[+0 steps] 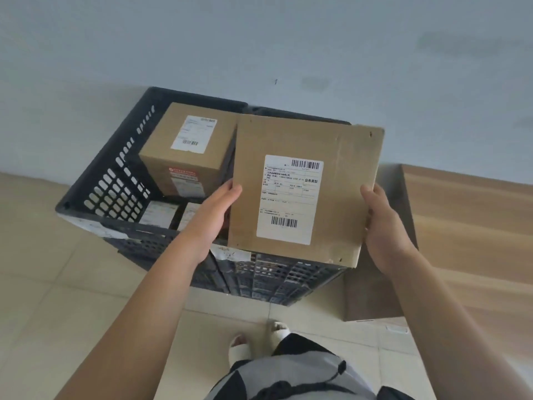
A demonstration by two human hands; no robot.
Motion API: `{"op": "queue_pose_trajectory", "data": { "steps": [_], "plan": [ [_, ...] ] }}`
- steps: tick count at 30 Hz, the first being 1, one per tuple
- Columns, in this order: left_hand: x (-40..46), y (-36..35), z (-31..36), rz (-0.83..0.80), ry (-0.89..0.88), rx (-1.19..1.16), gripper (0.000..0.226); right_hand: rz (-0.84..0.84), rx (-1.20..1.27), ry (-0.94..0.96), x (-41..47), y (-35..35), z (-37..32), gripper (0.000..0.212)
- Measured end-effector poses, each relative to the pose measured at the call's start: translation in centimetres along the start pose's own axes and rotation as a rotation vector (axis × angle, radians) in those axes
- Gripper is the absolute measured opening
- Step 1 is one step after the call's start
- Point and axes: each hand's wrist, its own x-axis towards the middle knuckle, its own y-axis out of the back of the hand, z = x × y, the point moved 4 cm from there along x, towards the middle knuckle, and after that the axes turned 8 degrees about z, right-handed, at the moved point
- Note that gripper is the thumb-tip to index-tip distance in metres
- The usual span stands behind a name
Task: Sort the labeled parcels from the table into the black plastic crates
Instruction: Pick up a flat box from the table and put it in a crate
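A pale blue-grey wall point(259, 39) fills the upper half of the view, and a beige tiled floor point(43, 269) the lower half. At the right edge stands a light wood bench point(467, 215), seen from above.

Two black plastic crates sit side by side on the floor against the wall. The left crate point(115, 180), with slotted walls, holds a tall cardboard box point(187, 151) with a white shipping label on top, and two smaller labeled parcels point(170, 215) lower down beside it. The right crate point(282, 281) is mostly hidden; only its front wall and a strip of its far rim show.

Held above the right crate is a flat brown cardboard parcel point(340, 174), label facing up, tilted slightly. Its white label point(288, 200) carries two barcodes and printed text.

The left hand point(213, 209) presses its straight fingers against the parcel's left edge. The right hand point(383, 226) holds the right edge, thumb on top and fingers hidden underneath. Each grip sits on one side of the parcel.

Below, the person's feet in pale slippers point(239, 352) stand on the tiles.
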Motion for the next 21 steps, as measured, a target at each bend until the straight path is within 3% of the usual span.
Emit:
{"op": "queue_pose_trajectory", "data": {
  "steps": [1, 4, 7, 14, 21],
  "plan": [
    [1.0, -0.5, -0.2, -0.018, 0.014, 0.04, 0.018, 0.019, -0.032, -0.038, 0.6, 0.3, 0.5, 0.034],
    [3.3, -1.5, -0.7, 0.024, 0.069, 0.18, 0.032, 0.081, -0.101, -0.167, 2.6, 0.8, 2.0, 0.024],
    [4.7, -2.0, -0.8, 0.059, 0.096, 0.307, 0.025, 0.105, -0.174, -0.302, 4.6, 0.9, 3.6, 0.015],
    [7.0, -1.2, -2.5, 0.084, 0.211, 0.646, 0.038, 0.026, -0.384, -0.47, 7.5, -0.5, 7.9, 0.032],
    [9.0, -0.9, -3.0, 0.142, 0.214, 0.685, 0.033, 0.006, -0.366, -0.512, 9.2, -2.1, 8.3, 0.034]
  ]
}}
